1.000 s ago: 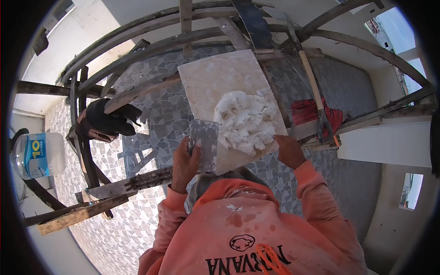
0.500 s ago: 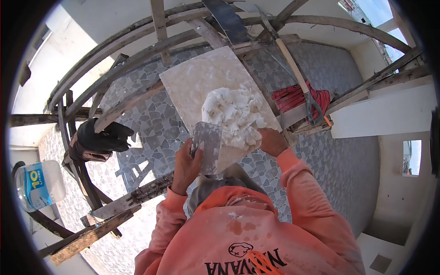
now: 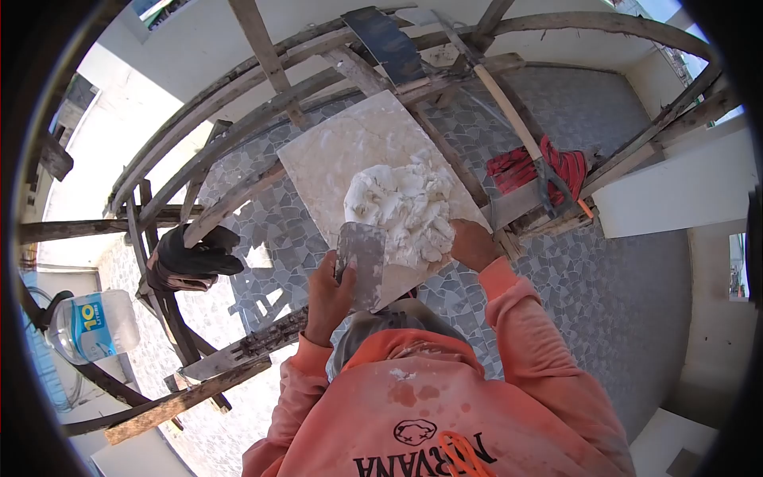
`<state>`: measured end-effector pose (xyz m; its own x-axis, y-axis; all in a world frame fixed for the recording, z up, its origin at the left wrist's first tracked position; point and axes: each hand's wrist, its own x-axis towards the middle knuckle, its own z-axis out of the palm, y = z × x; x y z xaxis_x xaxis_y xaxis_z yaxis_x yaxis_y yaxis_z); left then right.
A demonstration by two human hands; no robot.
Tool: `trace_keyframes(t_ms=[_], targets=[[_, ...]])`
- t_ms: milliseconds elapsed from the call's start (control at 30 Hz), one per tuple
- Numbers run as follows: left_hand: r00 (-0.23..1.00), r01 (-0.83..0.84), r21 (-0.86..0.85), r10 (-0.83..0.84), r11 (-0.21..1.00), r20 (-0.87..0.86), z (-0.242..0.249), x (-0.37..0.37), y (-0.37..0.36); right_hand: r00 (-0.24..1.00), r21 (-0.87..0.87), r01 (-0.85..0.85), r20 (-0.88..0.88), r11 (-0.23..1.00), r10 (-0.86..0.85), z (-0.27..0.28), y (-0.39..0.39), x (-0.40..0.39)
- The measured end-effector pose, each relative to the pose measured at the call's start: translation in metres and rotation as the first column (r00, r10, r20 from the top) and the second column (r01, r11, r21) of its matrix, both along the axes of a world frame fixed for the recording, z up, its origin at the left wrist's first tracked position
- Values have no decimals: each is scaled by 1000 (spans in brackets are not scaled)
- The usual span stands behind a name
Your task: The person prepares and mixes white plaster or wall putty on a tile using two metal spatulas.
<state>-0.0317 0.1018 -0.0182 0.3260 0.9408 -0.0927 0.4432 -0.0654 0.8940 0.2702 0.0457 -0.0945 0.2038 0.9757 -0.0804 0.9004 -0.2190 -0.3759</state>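
Note:
A beige marbled tile [image 3: 318, 151] lies tilted across the wooden rails in front of me. On it sits a thick lumpy heap of white putty [image 3: 401, 203]. My left hand [image 3: 330, 290] is closed on a flat grey putty scraper [image 3: 363, 262], thumb pressed on its face; the scraper stands at the near left edge of the heap. My right hand [image 3: 475, 245] is closed at the heap's right side, by the tile's lower right corner. Its fingers are curled, and whatever they grip is hidden.
Wooden rails [image 3: 238, 99] curve around me above a stone-patterned floor [image 3: 580, 294]. Black gloves [image 3: 195, 258] hang at left, beside a plastic water bottle [image 3: 94, 326]. A wooden-handled tool [image 3: 509, 107] and a red striped cloth [image 3: 517, 168] lie at right; a dark panel [image 3: 385, 46] is behind.
The view has shifted, so the surroundings appear farther right. Both hands stay near the putty, and the scraper remains at the heap's left edge. The heap looks slightly flatter.

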Motion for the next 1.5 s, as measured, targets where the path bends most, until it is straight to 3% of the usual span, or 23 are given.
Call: trace_keyframes(t_ms=[33, 133, 233, 300, 367, 533, 633, 667, 767, 800, 900, 933, 1033, 1067, 1167, 1267, 1400, 1500], targets=[[1000, 27, 4, -26, 1000, -13, 4, 9, 1, 992, 111, 78, -108, 991, -66, 8, -4, 5], [995, 96, 129, -92, 987, -39, -2, 43, 1, 831, -139, 307, -442, 941, -337, 25, -7, 13], [978, 205, 213, -191, 955, -84, 3, 84, -1, 601, -178, 441, -669, 880, -437, 28, -7, -5], [963, 268, 308, -245, 913, -114, 9, 111, -3, 512, -197, 469, -734, 861, -446, 39, -6, -16], [917, 383, 266, -331, 884, -222, 8, 127, -3, 387, -175, 524, -823, 833, -416, 42, -1, -31], [868, 495, 390, -424, 777, -258, -3, 137, 17, 263, -195, 618, -862, 762, -434, 55, 9, -52], [833, 544, 322, -453, 775, -317, -20, 132, 41, 520, -43, 579, -750, 814, -409, 59, 9, -68], [837, 541, 315, -463, 780, -292, -32, 127, 48, 439, -95, 592, -795, 800, -419, 69, 5, -73], [839, 538, 269, -478, 799, -259, -41, 117, 63, 511, -65, 627, -718, 777, -472, 58, -8, -69], [853, 520, 300, -469, 800, -229, -33, 114, 66, 428, -113, 670, -749, 734, -506, 72, -10, -72], [847, 524, 391, -513, 757, -141, -25, 107, 81, 444, -37, 726, -737, 687, -509, 63, -31, -66], [837, 535, 378, -536, 756, -112, -23, 104, 87, 558, 31, 712, -631, 701, -539, 82, -36, -67], [780, 581, 522, -610, 625, -139, -26, 91, 110, 685, 219, 705, -454, 674, -569, 104, -52, -64], [777, 594, 520, -606, 614, -173, -32, 86, 116, 668, 117, 713, -412, 691, -620, 119, -58, -62], [718, 604, 649, -669, 463, -191, -31, 78, 137, 825, 314, 558, -312, 768, -471, 138, -62, -62], [688, 621, 666, -694, 413, -212, -30, 73, 147, 949, 365, 315, -139, 876, -283, 144, -57, -64], [636, 636, 690, -741, 346, -214, -21, 69, 148, 994, 396, 106, -13, 912, -109, 130, -51, -66], [633, 633, 693, -747, 347, -204, -13, 64, 146, 999, 394, 50, -13, 918, -49, 129, -49, -69]])
